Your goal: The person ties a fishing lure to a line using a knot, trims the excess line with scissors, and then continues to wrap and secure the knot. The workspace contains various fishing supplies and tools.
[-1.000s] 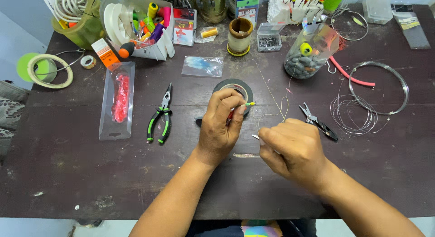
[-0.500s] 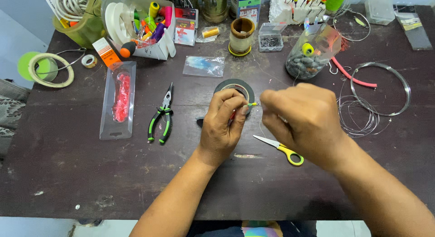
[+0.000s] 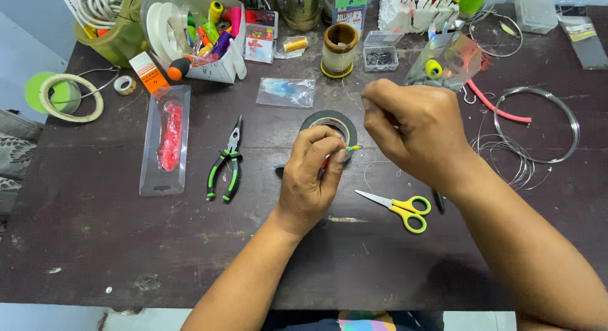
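A: How are the fingers (image 3: 330,155) of the left hand (image 3: 310,182) set?

B: They are pinched together on a small float (image 3: 347,149), a thin red and yellow-green stick whose bright tip is seen just past the thumb and forefinger.

A: And the right hand (image 3: 415,131)?

B: It is raised just beyond the float's tip, with thumb and forefinger closed. A fine fishing line (image 3: 380,166) is seen below those fingers, looping down to the table (image 3: 95,242); whether it is actually gripped cannot be told.

A: What is found around the fingers?

B: A roll of black tape (image 3: 329,123) lies just behind the left fingertips, partly hidden by them. Yellow-handled scissors (image 3: 399,207) are laid near the left hand's outer side, under the right wrist, blades pointed toward the left hand. Green-handled pliers (image 3: 226,163) are placed well apart on the other side of the left hand, and beyond them a clear packet of red lures (image 3: 166,138). Coils of wire (image 3: 538,134) are seen past the right hand, and a spool of thread (image 3: 339,49) stands farther off, beyond the tape.
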